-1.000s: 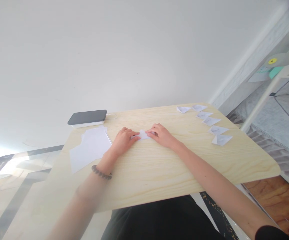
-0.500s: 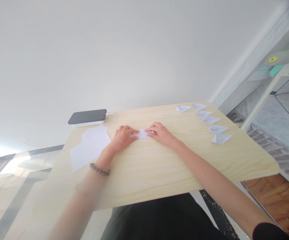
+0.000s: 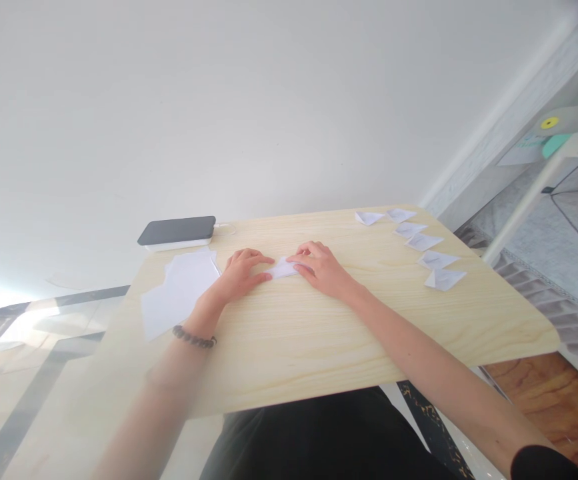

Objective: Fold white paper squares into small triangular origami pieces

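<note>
A small folded sheet of white paper [image 3: 283,268] lies on the table in front of me, its upper edge rising to a point. At its left end, my left hand [image 3: 243,275] holds it down, thumb at the near corner and forefinger just behind. My right hand [image 3: 321,268] grips the opposite end between thumb and bent fingers, which cover that corner. To the right stand several folded white paper pieces [image 3: 423,241] in a slanting row, pointed and boat-like.
Left of my left hand lie loose white paper sheets [image 3: 179,290]. Behind them sits a dark-topped, white-sided device [image 3: 177,231] with a white cable [image 3: 226,229]. The light wooden table [image 3: 289,353] meets the wall [image 3: 269,120] at the back. A pale metal post [image 3: 523,207] rises at the right.
My left hand has shifted slightly left, its thumb and forefinger further apart, baring more of the paper. My right fingers have moved a little on their end. The folded pieces stay put.
</note>
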A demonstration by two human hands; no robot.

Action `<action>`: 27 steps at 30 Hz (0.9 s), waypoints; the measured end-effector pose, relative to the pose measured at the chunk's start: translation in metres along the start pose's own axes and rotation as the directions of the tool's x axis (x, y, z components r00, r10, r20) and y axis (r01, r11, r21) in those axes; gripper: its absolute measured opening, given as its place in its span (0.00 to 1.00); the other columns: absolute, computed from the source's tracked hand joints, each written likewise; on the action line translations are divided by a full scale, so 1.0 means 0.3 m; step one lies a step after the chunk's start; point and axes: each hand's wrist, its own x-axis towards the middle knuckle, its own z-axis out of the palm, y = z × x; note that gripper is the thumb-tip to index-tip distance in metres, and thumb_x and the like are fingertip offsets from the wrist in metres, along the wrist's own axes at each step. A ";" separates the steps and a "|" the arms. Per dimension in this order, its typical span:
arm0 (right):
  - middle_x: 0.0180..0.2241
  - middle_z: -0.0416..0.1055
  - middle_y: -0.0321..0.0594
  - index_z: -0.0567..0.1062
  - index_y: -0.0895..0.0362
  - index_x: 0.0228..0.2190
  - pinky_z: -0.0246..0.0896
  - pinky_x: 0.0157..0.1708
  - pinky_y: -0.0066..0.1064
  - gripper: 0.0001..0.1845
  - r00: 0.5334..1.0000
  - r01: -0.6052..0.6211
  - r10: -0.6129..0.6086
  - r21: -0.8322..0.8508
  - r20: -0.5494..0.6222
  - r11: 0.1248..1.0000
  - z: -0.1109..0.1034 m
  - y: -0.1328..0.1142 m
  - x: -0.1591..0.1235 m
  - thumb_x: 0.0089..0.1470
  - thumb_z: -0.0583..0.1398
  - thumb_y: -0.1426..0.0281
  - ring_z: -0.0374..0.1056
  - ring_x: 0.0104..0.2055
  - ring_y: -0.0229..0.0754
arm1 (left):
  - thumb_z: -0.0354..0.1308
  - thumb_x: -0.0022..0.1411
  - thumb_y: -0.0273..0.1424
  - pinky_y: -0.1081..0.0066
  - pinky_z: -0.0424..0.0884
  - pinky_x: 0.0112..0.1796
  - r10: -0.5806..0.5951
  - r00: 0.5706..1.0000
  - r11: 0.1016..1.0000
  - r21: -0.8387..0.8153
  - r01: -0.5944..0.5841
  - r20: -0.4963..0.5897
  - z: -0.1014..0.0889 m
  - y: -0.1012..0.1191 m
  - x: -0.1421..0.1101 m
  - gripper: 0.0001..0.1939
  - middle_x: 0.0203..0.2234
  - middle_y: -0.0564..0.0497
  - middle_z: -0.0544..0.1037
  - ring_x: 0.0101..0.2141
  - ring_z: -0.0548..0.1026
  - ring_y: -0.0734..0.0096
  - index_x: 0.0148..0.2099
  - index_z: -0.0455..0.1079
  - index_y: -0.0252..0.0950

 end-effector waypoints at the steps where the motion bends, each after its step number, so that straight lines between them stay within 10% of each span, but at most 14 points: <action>1: 0.40 0.62 0.42 0.72 0.49 0.42 0.51 0.45 0.40 0.15 0.999 0.034 -0.034 -0.023 -0.001 0.999 -0.001 -0.012 0.002 0.54 0.51 0.71 0.56 0.44 0.44 | 0.52 0.56 0.41 0.58 0.52 0.50 0.002 1.000 1.000 0.001 -0.002 -0.004 0.001 0.000 0.000 0.17 0.41 0.50 0.66 0.47 0.61 0.62 0.48 0.66 0.47; 7: 0.44 0.61 0.41 0.74 0.48 0.38 0.46 0.48 0.40 0.15 0.980 0.196 -0.193 -0.065 0.053 0.978 0.004 -0.062 0.010 0.52 0.53 0.74 0.53 0.48 0.44 | 0.52 0.56 0.41 0.58 0.53 0.50 0.014 1.000 1.000 0.011 -0.014 -0.021 0.006 -0.002 0.000 0.17 0.40 0.50 0.67 0.46 0.62 0.62 0.48 0.66 0.47; 27: 0.39 0.65 0.39 0.77 0.51 0.27 0.49 0.45 0.38 0.12 0.989 0.147 -0.147 0.002 0.026 0.989 -0.014 -0.007 0.006 0.50 0.54 0.75 0.56 0.44 0.43 | 0.53 0.55 0.40 0.58 0.52 0.51 0.003 1.000 1.000 -0.014 -0.003 -0.007 0.000 -0.001 0.000 0.16 0.42 0.50 0.66 0.48 0.61 0.62 0.47 0.67 0.48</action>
